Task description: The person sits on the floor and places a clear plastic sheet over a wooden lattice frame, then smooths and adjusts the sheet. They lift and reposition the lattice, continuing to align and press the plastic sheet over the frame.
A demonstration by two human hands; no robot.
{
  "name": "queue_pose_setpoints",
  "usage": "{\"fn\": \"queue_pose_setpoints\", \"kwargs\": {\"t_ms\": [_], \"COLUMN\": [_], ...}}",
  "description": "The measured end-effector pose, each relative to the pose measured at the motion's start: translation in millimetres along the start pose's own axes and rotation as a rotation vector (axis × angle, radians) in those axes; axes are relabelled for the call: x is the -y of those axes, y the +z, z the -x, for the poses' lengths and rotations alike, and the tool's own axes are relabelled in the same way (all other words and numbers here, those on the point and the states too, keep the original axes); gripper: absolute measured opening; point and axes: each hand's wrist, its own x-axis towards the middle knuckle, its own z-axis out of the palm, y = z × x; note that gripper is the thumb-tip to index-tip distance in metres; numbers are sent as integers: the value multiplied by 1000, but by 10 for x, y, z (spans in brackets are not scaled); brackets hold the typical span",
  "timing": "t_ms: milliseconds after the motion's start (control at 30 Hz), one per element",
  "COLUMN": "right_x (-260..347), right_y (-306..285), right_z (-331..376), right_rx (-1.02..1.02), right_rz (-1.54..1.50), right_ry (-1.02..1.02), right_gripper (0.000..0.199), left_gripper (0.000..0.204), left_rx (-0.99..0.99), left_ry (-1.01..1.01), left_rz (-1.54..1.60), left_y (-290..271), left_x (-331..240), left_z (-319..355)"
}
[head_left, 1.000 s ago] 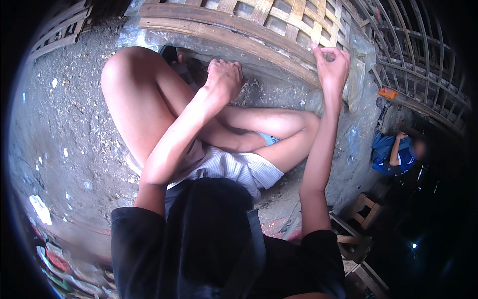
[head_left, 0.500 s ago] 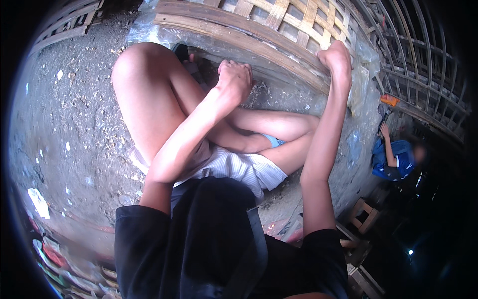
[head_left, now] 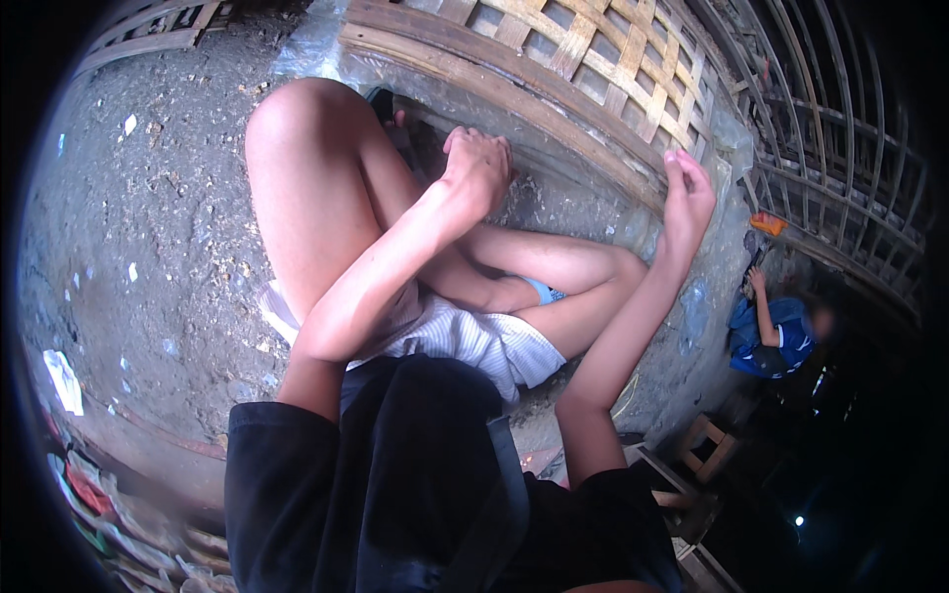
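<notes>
A woven panel of pale flat strips (head_left: 613,69) in a brown wooden frame (head_left: 514,94) lies just beyond my folded legs. My left hand (head_left: 477,170) is closed, back upward, close to the frame's near edge; its palm and whatever may be in it are hidden. My right hand (head_left: 689,203) is raised by the frame's right end, fingertips drawn together toward the thumb. Anything between those fingertips is too small to make out. Beside my right forearm a thin pale strand (head_left: 631,387) curves over the ground.
Clear plastic sheeting (head_left: 321,44) shows around the panel. Rough grey ground (head_left: 178,217) carries scraps and a white piece of litter (head_left: 62,381). Barred slats (head_left: 830,128) stand at right, near an orange object (head_left: 767,222), a seated person in blue (head_left: 776,336) and a wooden stool (head_left: 708,447).
My right hand has come down and nearer from the panel's edge, its fist loosening into drawn-together fingertips. My left hand stays closed in nearly the same place. The view has shifted slightly.
</notes>
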Motion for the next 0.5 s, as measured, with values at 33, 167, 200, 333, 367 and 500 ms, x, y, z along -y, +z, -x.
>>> {"fn": "queue_pose_setpoints", "kwargs": {"t_ms": [33,167,200,333,367,500], "right_x": [-12,-435,-543,-501,-408,-70], "right_y": [56,417,479,670,658,689], "right_z": [270,1167,1292,1478,1443,1153], "right_rx": [-32,85,182,179,200,189], "right_rz": [10,315,388,259,255,105], "right_ry": [-11,-252,-230,-273,-303,-364], "right_gripper": [14,18,20,12,11,10], "left_gripper": [58,56,55,44,41,39], "left_rx": [-8,17,85,-23,-24,-343], "left_ry": [11,224,254,292,226,181], "left_rz": [-4,365,489,668,684,417], "left_y": [-10,-584,-918,-1708,-1891,-1668], "left_x": [25,69,85,320,360,630], "left_z": [36,318,407,405,339,-349]}}
